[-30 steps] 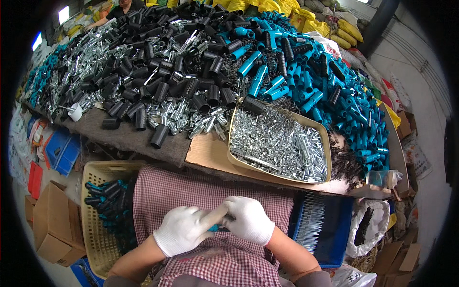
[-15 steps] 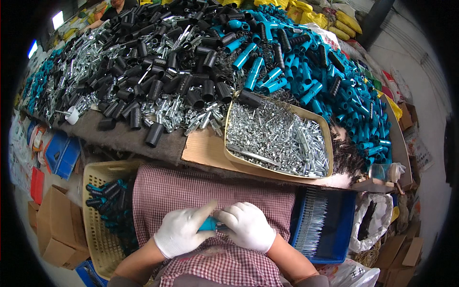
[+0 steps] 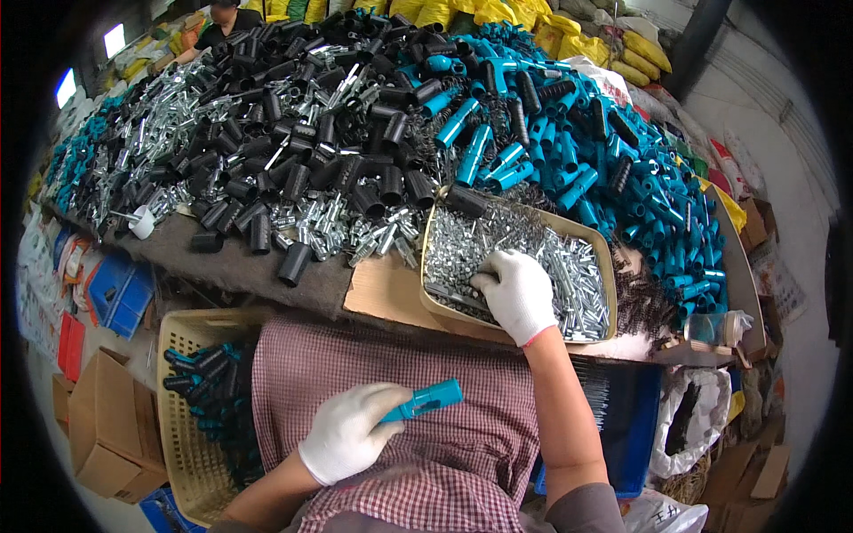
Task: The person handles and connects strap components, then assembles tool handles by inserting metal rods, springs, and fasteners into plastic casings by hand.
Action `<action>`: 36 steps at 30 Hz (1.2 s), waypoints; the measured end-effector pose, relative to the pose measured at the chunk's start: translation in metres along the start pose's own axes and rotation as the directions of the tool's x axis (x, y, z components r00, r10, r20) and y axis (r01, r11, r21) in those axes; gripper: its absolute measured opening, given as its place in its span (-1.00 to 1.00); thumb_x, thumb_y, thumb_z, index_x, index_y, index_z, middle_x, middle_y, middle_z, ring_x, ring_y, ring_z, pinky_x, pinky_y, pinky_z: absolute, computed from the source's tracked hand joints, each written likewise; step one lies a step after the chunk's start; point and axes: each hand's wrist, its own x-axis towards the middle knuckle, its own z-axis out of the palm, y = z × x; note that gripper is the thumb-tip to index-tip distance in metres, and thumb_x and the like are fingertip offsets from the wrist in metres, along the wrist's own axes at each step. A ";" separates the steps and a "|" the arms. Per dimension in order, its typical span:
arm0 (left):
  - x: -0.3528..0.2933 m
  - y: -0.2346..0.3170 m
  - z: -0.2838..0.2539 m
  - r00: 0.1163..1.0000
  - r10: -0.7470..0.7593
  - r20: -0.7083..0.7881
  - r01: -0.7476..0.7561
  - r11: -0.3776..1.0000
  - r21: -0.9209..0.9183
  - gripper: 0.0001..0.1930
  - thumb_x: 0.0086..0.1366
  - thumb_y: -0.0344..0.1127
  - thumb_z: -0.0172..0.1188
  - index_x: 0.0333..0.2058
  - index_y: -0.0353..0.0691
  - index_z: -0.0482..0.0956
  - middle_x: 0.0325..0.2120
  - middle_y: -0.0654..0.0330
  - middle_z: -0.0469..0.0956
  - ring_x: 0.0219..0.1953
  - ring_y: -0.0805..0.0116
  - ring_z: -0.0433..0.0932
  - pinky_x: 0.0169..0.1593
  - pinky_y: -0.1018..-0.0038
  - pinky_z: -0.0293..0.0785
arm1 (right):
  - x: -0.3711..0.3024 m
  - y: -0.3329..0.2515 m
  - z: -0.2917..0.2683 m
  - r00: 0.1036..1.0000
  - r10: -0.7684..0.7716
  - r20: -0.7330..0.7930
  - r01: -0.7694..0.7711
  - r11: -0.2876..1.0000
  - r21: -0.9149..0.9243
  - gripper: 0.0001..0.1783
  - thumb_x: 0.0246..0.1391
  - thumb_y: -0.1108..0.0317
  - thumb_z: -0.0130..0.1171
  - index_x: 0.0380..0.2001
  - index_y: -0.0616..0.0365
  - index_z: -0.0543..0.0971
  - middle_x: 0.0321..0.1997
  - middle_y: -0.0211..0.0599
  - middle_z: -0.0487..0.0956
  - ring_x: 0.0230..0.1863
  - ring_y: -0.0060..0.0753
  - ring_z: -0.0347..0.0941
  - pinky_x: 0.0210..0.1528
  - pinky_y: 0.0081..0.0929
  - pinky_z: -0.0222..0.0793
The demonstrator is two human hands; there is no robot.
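My left hand (image 3: 349, 433), in a white glove, is closed round a teal plastic tube (image 3: 425, 401) above the checked apron. The tube's free end points right and slightly up. My right hand (image 3: 515, 293), also gloved, reaches into a cream tray (image 3: 608, 306) of small metal parts (image 3: 560, 258). Its fingers are bent down among the pieces near the tray's left side. Whether a part is pinched between the fingertips is too small to make out. A black sleeve (image 3: 465, 201) lies at the tray's far left corner.
Black sleeves (image 3: 293, 263) and metal pieces (image 3: 384, 238) heap at left; teal tubes (image 3: 577, 186) heap at right, beside dark springs (image 3: 644, 293). Below the table edge are a cream basket (image 3: 191, 444) of finished-looking handles and a blue bin (image 3: 635, 426). A person (image 3: 227, 22) is far left.
My right hand has left the teal tube and moved up and forward into the tray of metal parts. The left hand keeps the tube, whose far end now shows.
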 end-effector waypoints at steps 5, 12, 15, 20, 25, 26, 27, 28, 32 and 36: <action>-0.003 -0.007 0.001 1.000 0.022 0.012 -0.022 0.999 -0.031 -0.57 -0.01 -0.42 0.39 -0.11 -0.21 0.53 -0.21 0.06 0.61 -0.25 0.06 0.63 -0.21 0.30 0.57 | -0.009 0.013 -0.005 0.984 -0.008 -0.178 0.036 0.988 0.151 -0.92 -0.06 0.38 0.26 -0.43 0.11 0.63 -0.34 -0.18 0.60 -0.23 -0.02 0.52 -0.16 -0.21 0.43; -0.005 -0.009 -0.011 0.931 -0.366 -0.013 0.335 0.864 -0.376 -0.54 0.07 -0.43 0.34 -0.02 -0.36 0.50 -0.26 0.05 0.60 -0.25 0.32 0.65 -0.17 0.44 0.57 | -0.069 -0.052 -0.026 0.970 0.240 -0.046 -0.125 0.646 0.753 -0.84 -0.09 0.62 0.16 -0.36 0.32 0.62 -0.35 -0.30 0.62 -0.28 -0.49 0.51 -0.19 -0.53 0.44; 0.002 -0.006 -0.012 0.861 -0.493 0.126 0.408 0.521 -0.750 -0.55 0.17 -0.36 0.27 0.00 -0.48 0.45 -0.31 0.10 0.56 -0.29 0.39 0.58 -0.21 0.48 0.53 | -0.101 -0.075 -0.004 0.999 -0.024 -0.024 0.034 0.618 0.786 -0.87 -0.05 0.50 0.27 -0.36 0.24 0.63 -0.35 -0.27 0.61 -0.29 -0.44 0.52 -0.20 -0.50 0.44; -0.001 -0.007 -0.005 0.856 -0.496 0.149 0.338 0.317 -0.886 -0.55 0.25 -0.34 0.16 0.05 -0.50 0.40 -0.26 0.13 0.51 -0.25 0.43 0.51 -0.16 0.53 0.47 | -0.112 -0.098 0.029 0.988 -0.128 -0.088 0.147 0.596 0.790 -0.83 -0.09 0.46 0.37 -0.36 0.19 0.64 -0.30 -0.29 0.53 -0.29 -0.40 0.48 -0.28 -0.51 0.42; -0.012 -0.008 -0.008 0.836 -0.539 0.106 0.359 0.390 -0.848 -0.55 0.24 -0.32 0.19 0.05 -0.49 0.42 -0.23 0.13 0.52 -0.23 0.43 0.51 -0.12 0.53 0.46 | -0.117 -0.103 0.038 0.994 -0.086 -0.069 0.105 0.543 0.833 -0.82 -0.09 0.45 0.38 -0.38 0.22 0.61 -0.28 -0.27 0.53 -0.27 -0.42 0.47 -0.25 -0.50 0.42; -0.012 -0.009 -0.008 0.845 -0.529 0.081 0.350 0.432 -0.831 -0.55 0.23 -0.32 0.20 0.04 -0.48 0.43 -0.22 0.13 0.52 -0.22 0.42 0.51 -0.11 0.53 0.46 | -0.117 -0.104 0.040 0.994 -0.089 -0.067 0.105 0.543 0.833 -0.82 -0.09 0.45 0.38 -0.38 0.22 0.61 -0.28 -0.27 0.53 -0.27 -0.42 0.47 -0.25 -0.50 0.42; -0.013 -0.010 -0.009 0.856 -0.513 0.061 0.341 0.473 -0.812 -0.55 0.22 -0.33 0.21 0.04 -0.47 0.44 -0.22 0.12 0.52 -0.21 0.42 0.51 -0.10 0.53 0.45 | -0.118 -0.106 0.041 0.999 -0.019 0.026 -0.016 0.404 0.915 -0.80 -0.07 0.42 0.39 -0.37 0.23 0.60 -0.27 -0.29 0.53 -0.26 -0.45 0.46 -0.22 -0.50 0.42; -0.013 -0.010 -0.009 0.857 -0.512 0.062 0.341 0.471 -0.814 -0.55 0.22 -0.33 0.21 0.04 -0.47 0.44 -0.22 0.12 0.52 -0.21 0.42 0.51 -0.10 0.53 0.45 | -0.119 -0.106 0.042 0.991 0.038 0.128 -0.133 0.246 0.960 -0.78 -0.06 0.39 0.41 -0.37 0.24 0.59 -0.26 -0.31 0.53 -0.25 -0.47 0.45 -0.19 -0.50 0.42; -0.009 -0.013 -0.011 0.880 -0.475 0.018 0.356 0.634 -0.687 -0.56 0.19 -0.36 0.25 0.03 -0.41 0.47 -0.24 0.11 0.55 -0.22 0.41 0.53 -0.09 0.50 0.47 | -0.116 -0.107 0.037 0.960 0.090 0.264 -0.271 0.073 0.960 -0.64 -0.03 0.31 0.42 -0.22 0.25 0.54 -0.19 -0.32 0.53 -0.18 -0.49 0.45 -0.08 -0.49 0.42; -0.005 -0.011 -0.012 0.912 -0.410 -0.010 0.339 0.765 -0.548 -0.57 0.17 -0.40 0.26 0.02 -0.39 0.49 -0.27 0.11 0.58 -0.25 0.41 0.56 -0.14 0.47 0.49 | -0.102 -0.100 0.024 0.905 0.042 0.423 -0.425 0.065 0.903 -0.31 -0.10 0.23 0.48 0.06 0.24 0.41 -0.08 -0.36 0.52 -0.07 -0.50 0.45 0.06 -0.44 0.39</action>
